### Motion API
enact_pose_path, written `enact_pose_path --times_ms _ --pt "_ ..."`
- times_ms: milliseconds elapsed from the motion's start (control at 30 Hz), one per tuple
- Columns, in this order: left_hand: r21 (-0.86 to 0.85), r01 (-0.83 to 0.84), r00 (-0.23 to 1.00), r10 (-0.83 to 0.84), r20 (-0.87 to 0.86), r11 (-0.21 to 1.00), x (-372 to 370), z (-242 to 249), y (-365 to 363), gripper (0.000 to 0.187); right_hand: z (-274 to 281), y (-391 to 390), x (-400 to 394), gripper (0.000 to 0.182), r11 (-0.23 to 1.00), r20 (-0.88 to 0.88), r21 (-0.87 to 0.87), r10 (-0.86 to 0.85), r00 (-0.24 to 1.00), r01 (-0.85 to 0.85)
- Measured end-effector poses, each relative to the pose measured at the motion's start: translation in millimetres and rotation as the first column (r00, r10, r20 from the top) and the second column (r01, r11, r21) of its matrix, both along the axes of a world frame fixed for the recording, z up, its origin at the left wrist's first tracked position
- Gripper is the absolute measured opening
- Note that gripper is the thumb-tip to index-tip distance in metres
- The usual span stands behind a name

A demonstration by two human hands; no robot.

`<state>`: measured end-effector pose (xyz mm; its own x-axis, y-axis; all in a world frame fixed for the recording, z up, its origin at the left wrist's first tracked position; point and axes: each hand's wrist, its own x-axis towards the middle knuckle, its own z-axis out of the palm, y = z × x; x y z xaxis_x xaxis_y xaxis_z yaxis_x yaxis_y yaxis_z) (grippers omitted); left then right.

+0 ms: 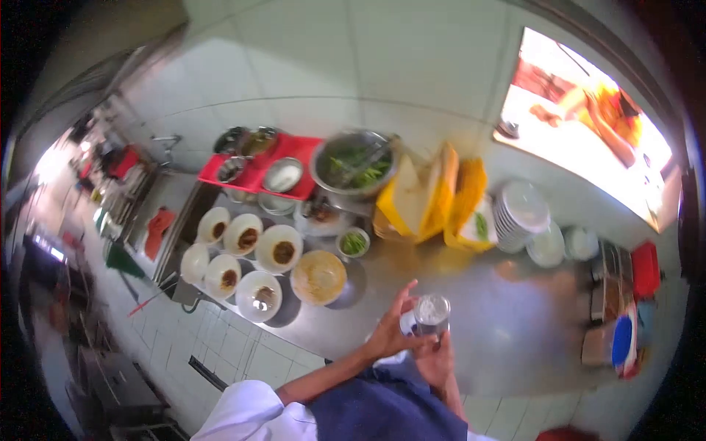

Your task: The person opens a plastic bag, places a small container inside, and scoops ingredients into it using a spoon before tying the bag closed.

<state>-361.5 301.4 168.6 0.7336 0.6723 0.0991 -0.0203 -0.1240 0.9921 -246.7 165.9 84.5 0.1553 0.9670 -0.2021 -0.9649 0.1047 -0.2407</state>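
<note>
A small clear jar [432,310] with white contents is held in front of my body, above the near edge of the steel counter. My left hand [392,329] is around its left side, with the thumb low and the fingers reaching up behind. From below and the right, my right hand [435,359] grips the lower part of the jar; some of its fingers are hidden. To the left stand several white bowls [279,248] with dark brown paste in them. A yellowish bowl [318,278] with orange smears is nearest my left hand.
A red tray [254,184] carries metal bowls at the back. Beside it are a large steel bowl of greens [354,165], a small bowl of chopped greens [353,242], yellow packaging [419,195] and stacked plates [523,209]. Containers [618,342] line the right end. A person [610,121] shows through the hatch.
</note>
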Motion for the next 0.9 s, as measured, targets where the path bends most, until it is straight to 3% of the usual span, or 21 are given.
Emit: enact_pose_path --times_ms 67,133,200,233,267,300,367,400,433,533,567,700,800,900 --pt "-0.063 -0.091 0.996 0.089 -0.023 0.994 -11 9 7 0.122 33 14 -4 0.068 0.996 0.111 -0.086 -0.006 0.994 0.016" --pt "0.013 -0.199 0.98 0.199 0.007 0.98 -23 18 17 0.12 61 19 -4 0.073 0.995 0.241 -0.096 0.029 0.97 -0.006" --pt "0.356 -0.269 0.954 0.297 -0.027 0.895 -50 19 64 0.117 79 23 2 0.078 0.995 0.385 -0.037 0.096 0.918 -0.089" --pt "0.512 -0.281 0.937 0.347 -0.036 0.811 -58 26 89 0.116 90 20 4 0.07 0.994 0.426 -0.094 0.083 0.901 -0.047" --pt "0.078 -0.465 0.851 0.421 0.315 0.882 -57 52 107 0.099 88 17 9 0.063 0.99 0.479 -0.139 0.065 0.875 0.002" --pt "0.048 -0.601 0.786 0.58 0.215 0.798 -66 78 132 0.095 82 11 17 0.057 0.981 0.531 -0.184 0.051 0.846 0.056" --pt "0.357 -0.753 0.646 0.726 0.236 0.553 -77 101 206 0.093 64 -3 37 0.05 0.968 0.558 -0.219 0.023 0.83 0.12" --pt "0.361 -0.778 0.607 0.764 0.218 0.515 -79 111 239 0.097 53 -11 49 0.049 0.968 0.532 -0.215 0.006 0.847 0.129" --pt "0.486 -0.773 0.57 0.784 0.246 0.409 -88 80 300 0.103 46 -14 57 0.049 0.968 0.504 -0.209 -0.017 0.864 0.141" --pt "0.465 -0.818 0.458 0.873 0.169 0.339 -72 78 380 0.108 57 -22 70 0.046 0.964 0.505 -0.185 -0.076 0.86 0.193" --pt "0.433 -0.819 0.497 0.842 0.207 0.377 -67 70 407 0.11 62 -24 71 0.046 0.951 0.522 -0.202 -0.097 0.847 0.233" --pt "0.648 -0.661 0.44 0.895 -0.075 0.38 -47 73 451 0.115 76 -40 63 0.046 0.903 0.541 -0.245 -0.174 0.823 0.352" --pt "0.682 -0.553 0.403 0.87 -0.284 0.479 -42 67 459 0.115 76 -55 59 0.046 0.868 0.519 -0.28 -0.224 0.825 0.411" --pt "0.648 -0.39 0.43 0.751 -0.5 0.655 -43 58 478 0.123 76 -64 56 0.044 0.823 0.517 -0.349 -0.23 0.824 0.448"
